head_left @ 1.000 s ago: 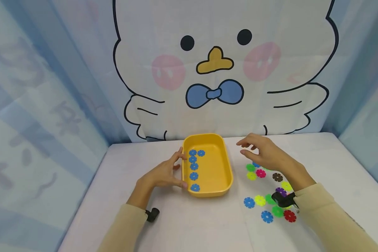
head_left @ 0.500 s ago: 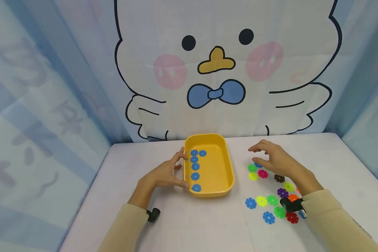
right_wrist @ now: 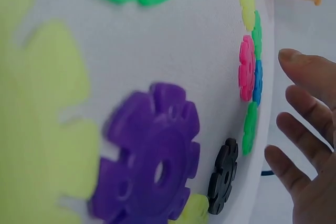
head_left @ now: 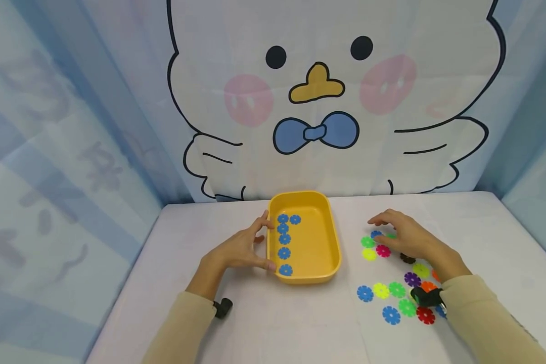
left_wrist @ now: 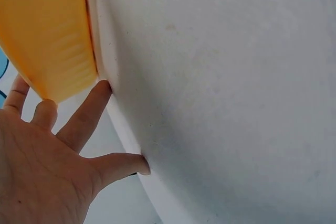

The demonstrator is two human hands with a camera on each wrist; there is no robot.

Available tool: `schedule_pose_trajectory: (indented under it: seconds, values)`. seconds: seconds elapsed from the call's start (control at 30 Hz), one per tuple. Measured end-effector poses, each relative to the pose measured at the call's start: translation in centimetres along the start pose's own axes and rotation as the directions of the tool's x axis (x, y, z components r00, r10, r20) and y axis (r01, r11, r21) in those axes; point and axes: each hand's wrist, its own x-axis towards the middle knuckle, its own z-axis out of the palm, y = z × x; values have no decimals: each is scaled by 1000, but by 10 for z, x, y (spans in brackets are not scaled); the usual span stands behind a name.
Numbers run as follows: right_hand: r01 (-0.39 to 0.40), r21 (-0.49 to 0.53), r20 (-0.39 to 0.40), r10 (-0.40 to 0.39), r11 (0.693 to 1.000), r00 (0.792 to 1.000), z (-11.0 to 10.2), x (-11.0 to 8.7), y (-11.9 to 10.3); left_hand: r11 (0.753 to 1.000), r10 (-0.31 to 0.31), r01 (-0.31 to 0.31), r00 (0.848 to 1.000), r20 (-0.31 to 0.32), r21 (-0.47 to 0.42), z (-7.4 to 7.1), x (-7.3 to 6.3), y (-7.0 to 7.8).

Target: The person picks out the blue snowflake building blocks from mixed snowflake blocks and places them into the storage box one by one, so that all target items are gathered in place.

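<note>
A yellow tray (head_left: 313,247) stands in the middle of the table, with several blue flower-shaped discs (head_left: 284,253) in a column along its left side. One more blue disc (head_left: 295,219) lies beside the top of that column. My left hand (head_left: 240,248) touches the tray's left side, thumb and fingers spread; the left wrist view shows them spread near the tray wall (left_wrist: 52,35). My right hand (head_left: 414,237) hovers over the far discs, thumb apart from the loosely bent fingers, holding nothing. Just below its fingertips lies a blue disc (head_left: 376,234), with a pink disc (head_left: 383,251) nearer.
More flower discs lie scattered at the right, among them a purple disc (head_left: 412,279), a red disc (head_left: 425,315) and a black-brown disc (head_left: 407,258). My right forearm passes over part of them. A printed curtain (head_left: 318,167) hangs behind the table's far edge.
My right hand has moved right, toward me and down, closer to the far blue disc. The left hand has stayed at the tray's left side. The whole view has shifted slightly.
</note>
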Motion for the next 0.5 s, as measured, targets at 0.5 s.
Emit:
schedule_pose_trajectory:
  seconds: [0.5]
  values:
    - [-24,-57,6,24,998,1000,5,-2,10,1000,-29,29,1000,-8,1,2,-2,5]
